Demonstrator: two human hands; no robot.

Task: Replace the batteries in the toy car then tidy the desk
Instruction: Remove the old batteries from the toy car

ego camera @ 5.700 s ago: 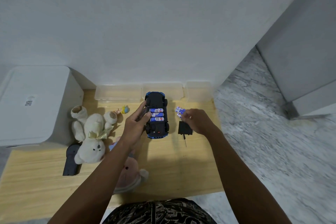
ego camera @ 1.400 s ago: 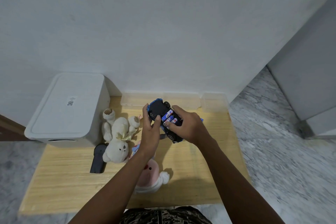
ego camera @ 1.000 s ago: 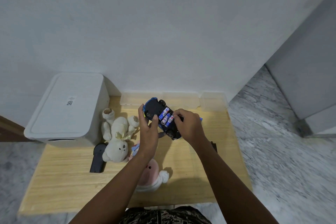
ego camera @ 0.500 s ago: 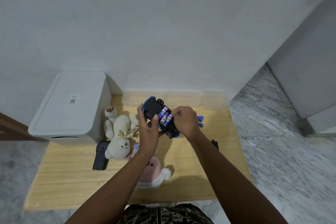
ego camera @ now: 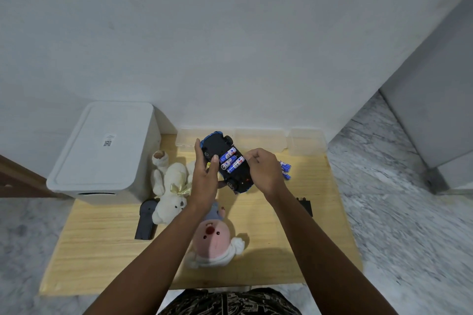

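Observation:
The toy car point(ego camera: 238, 174), blue with a black underside, is upside down and held slanted above the wooden desk point(ego camera: 107, 250). Three blue batteries point(ego camera: 231, 161) lie side by side in its open compartment. My left hand point(ego camera: 204, 179) grips the car's left side, thumb at the batteries' left ends. My right hand point(ego camera: 265, 172) curls over the car's right side, fingertips at the batteries' right ends. Loose blue batteries point(ego camera: 285, 168) lie on the desk just right of that hand. A black battery cover point(ego camera: 306, 206) lies near the right edge.
A white lidded box point(ego camera: 102, 153) stands at the back left. Clear plastic containers point(ego camera: 305, 142) line the wall. A white plush bear point(ego camera: 170, 186), a black remote point(ego camera: 146, 222) and a pink plush point(ego camera: 212, 240) lie on the left and middle.
The car has been lifted off the desk and turned slantwise between both hands. Over the last second my right hand slid from over the batteries to their right ends.

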